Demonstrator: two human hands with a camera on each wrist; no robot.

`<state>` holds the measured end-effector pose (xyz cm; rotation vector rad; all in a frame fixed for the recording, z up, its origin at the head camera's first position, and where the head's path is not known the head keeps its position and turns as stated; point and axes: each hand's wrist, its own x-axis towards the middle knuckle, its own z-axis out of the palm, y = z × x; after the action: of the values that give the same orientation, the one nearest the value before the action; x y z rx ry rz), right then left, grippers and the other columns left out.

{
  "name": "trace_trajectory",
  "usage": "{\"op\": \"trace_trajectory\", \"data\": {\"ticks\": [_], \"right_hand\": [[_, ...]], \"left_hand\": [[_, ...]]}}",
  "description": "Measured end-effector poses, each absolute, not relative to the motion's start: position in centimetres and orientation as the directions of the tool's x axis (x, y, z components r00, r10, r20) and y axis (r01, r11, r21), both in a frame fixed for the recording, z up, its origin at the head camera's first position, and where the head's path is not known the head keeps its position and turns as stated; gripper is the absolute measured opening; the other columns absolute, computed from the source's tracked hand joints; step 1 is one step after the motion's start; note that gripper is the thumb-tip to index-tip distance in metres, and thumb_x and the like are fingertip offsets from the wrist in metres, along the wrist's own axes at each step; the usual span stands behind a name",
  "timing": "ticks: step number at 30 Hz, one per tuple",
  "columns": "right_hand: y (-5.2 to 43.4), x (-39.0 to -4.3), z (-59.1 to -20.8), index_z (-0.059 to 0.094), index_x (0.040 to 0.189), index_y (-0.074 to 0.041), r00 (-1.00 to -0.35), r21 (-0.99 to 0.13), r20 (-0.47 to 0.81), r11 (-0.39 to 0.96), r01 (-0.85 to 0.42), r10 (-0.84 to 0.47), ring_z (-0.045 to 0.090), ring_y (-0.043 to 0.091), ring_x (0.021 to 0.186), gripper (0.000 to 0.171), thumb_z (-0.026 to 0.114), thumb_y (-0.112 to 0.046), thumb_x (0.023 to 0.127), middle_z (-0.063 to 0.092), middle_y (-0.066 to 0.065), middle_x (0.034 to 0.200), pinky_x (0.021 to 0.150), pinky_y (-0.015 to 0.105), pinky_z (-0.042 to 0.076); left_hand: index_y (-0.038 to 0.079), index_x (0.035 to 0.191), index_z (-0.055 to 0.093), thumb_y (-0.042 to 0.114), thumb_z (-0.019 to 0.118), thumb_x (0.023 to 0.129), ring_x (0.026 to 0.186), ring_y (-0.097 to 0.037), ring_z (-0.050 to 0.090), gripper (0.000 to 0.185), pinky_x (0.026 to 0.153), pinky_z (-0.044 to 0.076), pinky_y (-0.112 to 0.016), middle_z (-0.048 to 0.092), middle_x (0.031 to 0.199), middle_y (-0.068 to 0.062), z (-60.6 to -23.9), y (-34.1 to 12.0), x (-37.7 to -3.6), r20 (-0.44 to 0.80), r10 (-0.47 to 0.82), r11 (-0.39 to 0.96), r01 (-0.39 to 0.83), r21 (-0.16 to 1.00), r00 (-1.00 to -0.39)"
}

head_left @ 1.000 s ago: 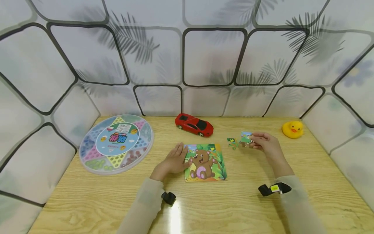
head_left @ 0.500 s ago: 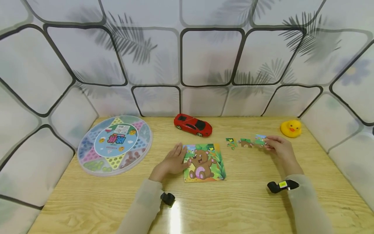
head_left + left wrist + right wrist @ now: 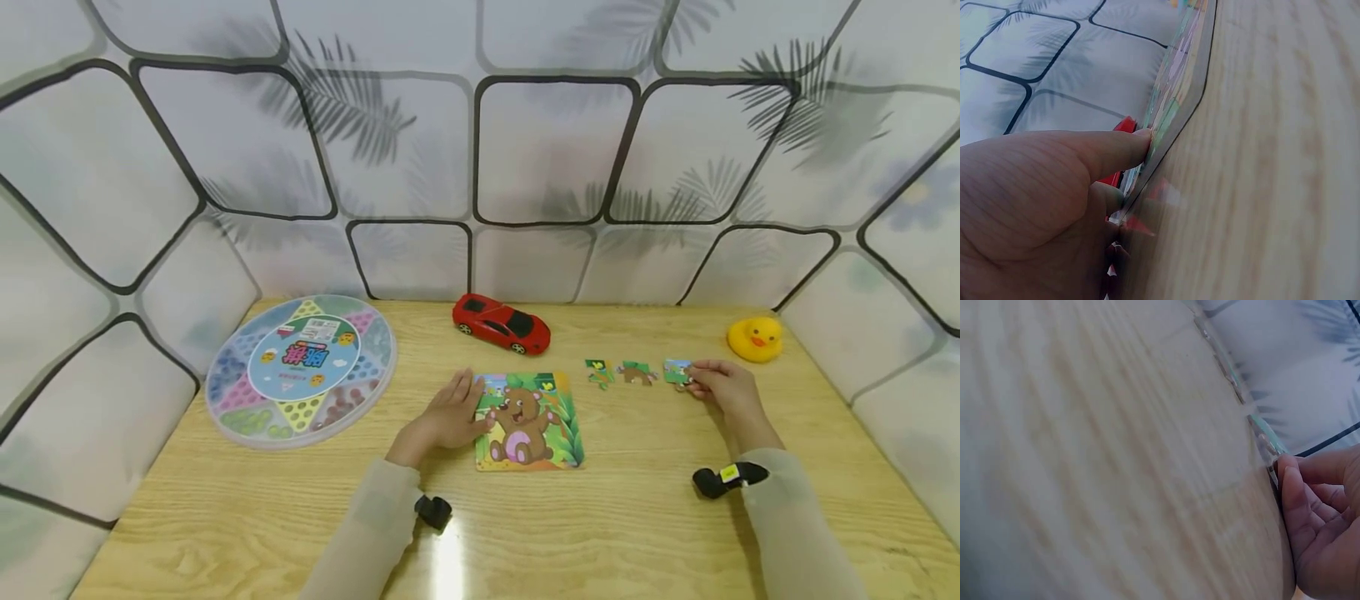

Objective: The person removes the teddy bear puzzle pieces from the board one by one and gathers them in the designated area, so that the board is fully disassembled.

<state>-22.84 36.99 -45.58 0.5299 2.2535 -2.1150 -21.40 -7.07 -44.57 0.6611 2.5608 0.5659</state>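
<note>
Under the right hand [image 3: 722, 390], at its fingertips, lies a small blue-and-green puzzle piece [image 3: 677, 371] flat on the wooden bench [image 3: 615, 517]; thumb and curled fingers pinch its near edge, as the right wrist view also shows, with the piece's thin edge [image 3: 1264, 442] just ahead of the thumb. Just beyond that piece, away from the hand toward the person's left, a second loose piece [image 3: 637, 372] with brown and green print lies on the bench, and a third, green piece [image 3: 598, 371] lies a little farther the same way; the three form a row, near one another but apart.

Farther left, the left hand [image 3: 447, 418] rests with its fingers straight and slightly spread, pressing on the left edge of the bear puzzle board [image 3: 531, 419]. The left wrist view shows a fingertip [image 3: 1138, 140] touching the board's rim [image 3: 1179, 106]. The board lies flat, directly to the right of this hand, well apart from the right hand.

Beyond the left hand's fingertips, toward the back wall, stands a red toy car [image 3: 501, 323]. Off to that hand's left sits a round checkers box [image 3: 302, 367] with a clear lid. Just beyond the right hand, toward the far right corner, sits a yellow rubber duck [image 3: 754, 337].
</note>
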Motion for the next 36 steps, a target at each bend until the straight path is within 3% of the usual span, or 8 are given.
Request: {"op": "trace_trajectory", "data": {"ticks": [7,18,27,36], "right_hand": [[36.9,-22.8,-45.8,0.059,0.097,-0.004,-0.947,-0.967,-0.202,0.1,0.232,0.251,0.06,0.001,0.057,0.005,0.059,-0.003,0.091,0.064,-0.01,0.067,0.055,0.016,0.051],[37.1,-22.5,-45.8,0.064,0.087,-0.014,-0.95,-0.979,-0.195,0.017,0.205,0.243,0.061,0.003,0.057,0.012,0.062,-0.003,0.09,0.065,-0.008,0.069,0.056,0.017,0.052],[37.5,-21.7,-46.3,0.069,0.096,-0.011,-0.984,-0.98,-0.133,-0.163,0.113,0.119,0.063,0.008,0.062,0.012,0.063,-0.003,0.089,0.067,-0.001,0.078,0.058,0.021,0.054],[35.9,-21.4,-44.2,0.065,0.108,-0.011,-0.997,-0.997,0.049,-0.065,-0.045,-0.059,0.063,0.008,0.074,0.02,0.055,-0.002,0.094,0.067,-0.003,0.089,0.067,0.021,0.054]], "left_hand": [[0.002,0.151,0.008,0.04,0.04,0.1,0.144,-0.032,-0.009,0.071,0.115,0.005,-0.047,-0.005,0.156,-0.021,-44.5,-7.0,-21.4,-0.309,0.524,0.808,0.348,0.475,-0.794],[0.001,0.151,0.008,0.04,0.041,0.1,0.144,-0.032,-0.009,0.073,0.115,0.004,-0.047,-0.006,0.156,-0.021,-44.4,-7.0,-21.4,-0.313,0.526,0.805,0.344,0.484,-0.791],[0.001,0.151,0.007,0.04,0.041,0.1,0.144,-0.032,-0.01,0.073,0.115,0.004,-0.048,-0.007,0.156,-0.02,-44.5,-7.0,-21.4,-0.316,0.529,0.804,0.346,0.484,-0.787],[0.003,0.152,0.008,0.039,0.044,0.099,0.144,-0.031,-0.009,0.073,0.115,0.003,-0.047,-0.006,0.157,-0.018,-44.3,-7.0,-21.3,-0.321,0.523,0.802,0.328,0.5,-0.789]]}}
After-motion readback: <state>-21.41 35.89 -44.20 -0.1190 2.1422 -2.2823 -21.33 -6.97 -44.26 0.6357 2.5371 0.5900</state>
